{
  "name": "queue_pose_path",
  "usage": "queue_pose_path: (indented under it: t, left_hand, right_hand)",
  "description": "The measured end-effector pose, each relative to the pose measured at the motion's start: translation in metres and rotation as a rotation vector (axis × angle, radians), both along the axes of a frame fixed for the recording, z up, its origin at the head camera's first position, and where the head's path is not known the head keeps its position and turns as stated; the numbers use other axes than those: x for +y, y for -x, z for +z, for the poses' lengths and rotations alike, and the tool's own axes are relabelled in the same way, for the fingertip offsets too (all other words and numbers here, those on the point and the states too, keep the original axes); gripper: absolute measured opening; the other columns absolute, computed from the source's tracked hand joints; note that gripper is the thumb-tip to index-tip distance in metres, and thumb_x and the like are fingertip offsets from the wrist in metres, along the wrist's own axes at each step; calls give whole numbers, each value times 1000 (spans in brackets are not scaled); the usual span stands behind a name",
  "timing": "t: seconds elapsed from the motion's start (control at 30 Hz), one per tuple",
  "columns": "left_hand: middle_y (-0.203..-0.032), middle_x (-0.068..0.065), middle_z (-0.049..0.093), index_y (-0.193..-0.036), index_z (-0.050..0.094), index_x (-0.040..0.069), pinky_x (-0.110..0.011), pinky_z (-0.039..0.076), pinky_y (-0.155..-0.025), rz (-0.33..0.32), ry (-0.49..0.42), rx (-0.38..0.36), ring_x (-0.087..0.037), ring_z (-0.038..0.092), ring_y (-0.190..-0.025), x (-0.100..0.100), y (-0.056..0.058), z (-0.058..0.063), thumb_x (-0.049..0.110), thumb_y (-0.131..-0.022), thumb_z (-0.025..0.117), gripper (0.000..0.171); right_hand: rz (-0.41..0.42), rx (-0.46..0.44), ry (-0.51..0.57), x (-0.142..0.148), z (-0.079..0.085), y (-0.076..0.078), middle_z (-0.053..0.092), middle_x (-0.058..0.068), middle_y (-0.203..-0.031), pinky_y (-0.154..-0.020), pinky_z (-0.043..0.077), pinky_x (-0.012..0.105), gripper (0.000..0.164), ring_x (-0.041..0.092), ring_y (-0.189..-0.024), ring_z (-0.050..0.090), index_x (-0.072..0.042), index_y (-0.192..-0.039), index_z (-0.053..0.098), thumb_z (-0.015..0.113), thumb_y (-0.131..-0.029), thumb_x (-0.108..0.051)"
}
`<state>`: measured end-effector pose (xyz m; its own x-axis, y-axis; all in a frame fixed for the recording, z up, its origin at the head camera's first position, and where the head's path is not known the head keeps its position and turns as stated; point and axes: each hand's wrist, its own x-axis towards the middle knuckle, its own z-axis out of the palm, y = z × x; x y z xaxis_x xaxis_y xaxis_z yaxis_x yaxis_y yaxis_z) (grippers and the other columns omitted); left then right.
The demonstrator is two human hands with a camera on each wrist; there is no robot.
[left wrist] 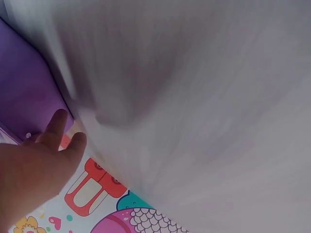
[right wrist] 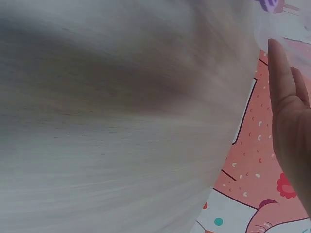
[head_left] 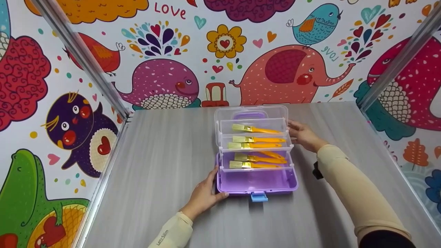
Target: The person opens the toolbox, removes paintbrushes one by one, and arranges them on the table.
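A purple toolbox [head_left: 256, 181] stands on the table with its clear lid [head_left: 275, 111] raised and its stepped clear trays fanned out. Yellow-handled paintbrushes lie in the trays: one paintbrush [head_left: 263, 130] in the top tray, two in the middle, several in the lowest. The purple bottom compartment shows bare. My left hand [head_left: 205, 193] touches the box's left side, thumb at the front corner; in the left wrist view its fingers [left wrist: 57, 124] rest along the purple wall. My right hand [head_left: 305, 136] is beside the right end of the upper trays and lid, fingers extended.
A blue latch [head_left: 259, 197] hangs off the front of the box. The grey wood-grain table [head_left: 165, 148] reaches back to a wall [head_left: 224, 69] printed with cartoon animals. Metal frame posts [head_left: 100, 79] stand at the left and right edges.
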<state>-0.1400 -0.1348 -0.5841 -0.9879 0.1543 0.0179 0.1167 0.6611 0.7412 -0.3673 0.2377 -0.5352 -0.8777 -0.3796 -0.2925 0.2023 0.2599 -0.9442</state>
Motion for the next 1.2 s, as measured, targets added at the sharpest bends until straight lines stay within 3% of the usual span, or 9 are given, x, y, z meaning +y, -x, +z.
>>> queue_pose_path:
  t: [0.13,0.43,0.57,0.8,1.03,1.2]
  left_hand:
    - [-144,-27,48,-155,29,3,-60,40,-102,-3,-5,11,-48,52,-124,0,-1,0,39,-78,83,101]
    - [-142,-28,50,-155,30,5,-60,40,-102,9,-3,7,-48,53,-122,-2,-1,1,40,-78,84,101]
    - [-143,-27,48,-156,28,7,-60,39,-103,13,-11,-18,-48,52,-123,0,0,0,41,-78,84,102]
    - [-141,-27,51,-156,29,6,-59,42,-100,15,-30,-11,-47,54,-121,-1,-1,2,39,-78,84,100]
    - [-142,-28,49,-157,28,8,-60,40,-102,13,-36,-25,-48,53,-123,0,0,3,39,-78,84,102]
    - [-143,-28,48,-156,28,6,-60,40,-101,14,-28,-21,-49,53,-122,0,0,2,39,-78,84,102]
  right_hand:
    - [-26,-10,-18,-1,-2,1,40,17,-152,-102,45,49,56,38,-126,50,-16,-158,31,50,-105,-19]
    - [-72,-16,-72,-8,-7,0,47,16,-146,-104,42,53,57,37,-122,53,-20,-154,40,60,-101,-26]
    - [-67,-27,-76,-8,-10,-1,48,17,-146,-102,45,51,53,35,-120,55,-17,-154,40,55,-103,-20]
    - [-79,-24,-26,-15,-16,1,50,23,-141,-91,54,39,49,21,-105,64,-7,-153,40,48,-104,-9]
    - [-81,-82,26,-12,-25,3,60,20,-129,-93,53,42,51,21,-101,66,-2,-151,40,49,-101,0]
    - [-75,-105,-9,-12,-30,3,54,27,-136,-91,54,40,48,27,-105,65,0,-150,40,48,-103,-5]
